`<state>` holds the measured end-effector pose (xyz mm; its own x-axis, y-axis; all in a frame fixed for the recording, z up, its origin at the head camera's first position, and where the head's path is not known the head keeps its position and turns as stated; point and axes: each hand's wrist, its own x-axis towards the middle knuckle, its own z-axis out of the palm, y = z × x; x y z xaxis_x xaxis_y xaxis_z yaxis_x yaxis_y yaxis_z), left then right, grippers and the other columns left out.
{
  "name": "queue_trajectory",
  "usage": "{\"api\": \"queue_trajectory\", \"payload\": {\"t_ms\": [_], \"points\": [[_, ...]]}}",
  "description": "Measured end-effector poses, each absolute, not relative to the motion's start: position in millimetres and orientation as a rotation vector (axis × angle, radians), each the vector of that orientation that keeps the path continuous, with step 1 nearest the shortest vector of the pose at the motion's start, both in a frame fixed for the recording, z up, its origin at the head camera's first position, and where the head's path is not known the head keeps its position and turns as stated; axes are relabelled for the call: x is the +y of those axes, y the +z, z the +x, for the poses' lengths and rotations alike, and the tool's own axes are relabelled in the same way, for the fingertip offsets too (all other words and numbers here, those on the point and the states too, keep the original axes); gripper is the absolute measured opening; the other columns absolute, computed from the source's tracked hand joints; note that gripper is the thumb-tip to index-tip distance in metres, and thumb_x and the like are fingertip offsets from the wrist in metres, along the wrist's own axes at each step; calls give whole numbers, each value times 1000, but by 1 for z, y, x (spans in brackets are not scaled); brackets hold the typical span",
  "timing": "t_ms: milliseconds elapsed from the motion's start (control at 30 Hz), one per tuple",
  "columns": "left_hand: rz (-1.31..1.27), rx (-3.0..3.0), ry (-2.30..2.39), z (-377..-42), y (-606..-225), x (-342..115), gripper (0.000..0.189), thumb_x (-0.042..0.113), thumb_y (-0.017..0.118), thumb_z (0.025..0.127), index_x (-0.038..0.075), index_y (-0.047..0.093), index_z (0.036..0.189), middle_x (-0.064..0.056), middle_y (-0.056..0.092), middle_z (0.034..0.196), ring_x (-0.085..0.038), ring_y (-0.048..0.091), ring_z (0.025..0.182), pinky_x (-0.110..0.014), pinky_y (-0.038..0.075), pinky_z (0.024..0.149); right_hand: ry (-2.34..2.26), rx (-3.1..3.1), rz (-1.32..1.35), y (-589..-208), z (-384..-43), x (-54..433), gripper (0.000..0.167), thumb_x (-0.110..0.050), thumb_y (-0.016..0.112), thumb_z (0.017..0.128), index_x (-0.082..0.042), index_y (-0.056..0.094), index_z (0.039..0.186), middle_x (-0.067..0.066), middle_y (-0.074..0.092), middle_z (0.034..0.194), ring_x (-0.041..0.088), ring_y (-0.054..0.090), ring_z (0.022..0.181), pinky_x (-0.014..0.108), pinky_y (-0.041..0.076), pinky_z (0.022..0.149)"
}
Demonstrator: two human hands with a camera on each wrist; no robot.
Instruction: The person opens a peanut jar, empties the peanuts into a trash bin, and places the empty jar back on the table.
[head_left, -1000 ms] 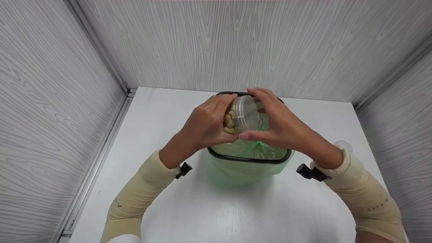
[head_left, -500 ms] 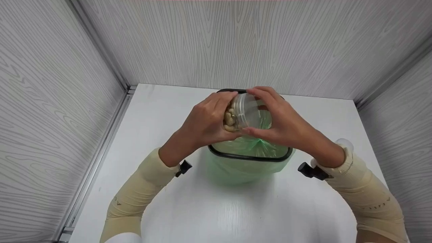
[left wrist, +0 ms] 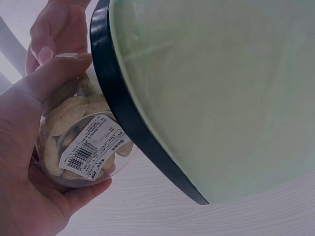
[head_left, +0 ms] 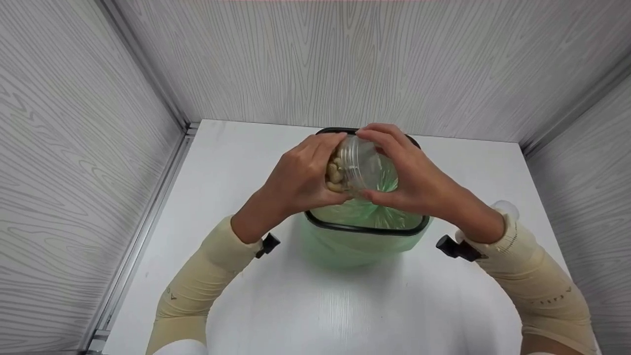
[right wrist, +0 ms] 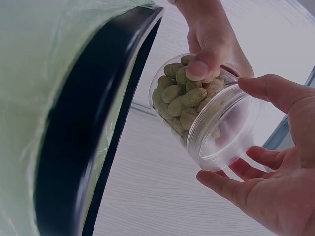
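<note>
My left hand (head_left: 300,177) grips the body of a clear plastic jar (right wrist: 179,103) of peanuts in their shells, tipped on its side. A white label (left wrist: 93,147) with a barcode shows on the jar's base in the left wrist view. Around the clear lid (right wrist: 224,130) at the other end curve the thumb and fingers of my right hand (head_left: 414,177), their tips at its rim. Beneath both hands in the head view is a bin (head_left: 367,230) with a black rim and a pale green bag lining it.
The bin stands on a white table (head_left: 335,305). Behind my right wrist a whitish round object (head_left: 506,209) is partly hidden. Wood-grain panels (head_left: 315,59) close off the back and both sides.
My right thumb has shifted a little to the right along the lid's rim, and the right fingers have moved slightly round it. My left hand keeps its grip on the jar.
</note>
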<state>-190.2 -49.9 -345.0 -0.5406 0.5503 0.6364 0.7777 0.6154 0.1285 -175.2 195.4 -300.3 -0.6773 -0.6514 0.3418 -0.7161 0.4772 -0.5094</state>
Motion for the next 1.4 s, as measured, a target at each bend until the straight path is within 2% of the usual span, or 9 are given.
{"api": "queue_trajectory", "payload": {"t_ms": [333, 767, 1100, 1400], "points": [[-1052, -2311, -599, -187, -346, -50, 88, 51, 86, 79, -4, 55, 140, -16, 66, 133, -30, 66, 122, -40, 57, 103, 902, -2497, 1338, -302, -176, 199, 83, -15, 87, 83, -5, 41, 151, 17, 41, 153, 27, 44, 143, 47, 50, 110], [-1092, -2324, -647, -189, -346, -48, 88, 51, 85, 79, -3, 54, 141, -16, 65, 136, -29, 65, 125, -41, 57, 104, 829, -2488, 1376, -301, -177, 203, 82, -6, 89, 77, -6, 44, 146, 15, 42, 153, 27, 40, 146, 46, 49, 110], [-1120, -2313, -702, -192, -345, -48, 86, 49, 85, 80, -2, 53, 142, -15, 64, 137, -28, 64, 124, -40, 57, 103, 757, -2473, 1403, -297, -176, 205, 81, -1, 90, 74, -10, 48, 143, 15, 43, 153, 30, 39, 145, 48, 56, 103], [-1119, -2338, -703, -192, -342, -47, 88, 46, 86, 79, -4, 53, 143, -16, 64, 138, -29, 64, 127, -40, 57, 103, 781, -2411, 1458, -296, -177, 208, 65, 3, 85, 76, -10, 59, 134, 14, 46, 151, 30, 39, 144, 41, 47, 110]]}}
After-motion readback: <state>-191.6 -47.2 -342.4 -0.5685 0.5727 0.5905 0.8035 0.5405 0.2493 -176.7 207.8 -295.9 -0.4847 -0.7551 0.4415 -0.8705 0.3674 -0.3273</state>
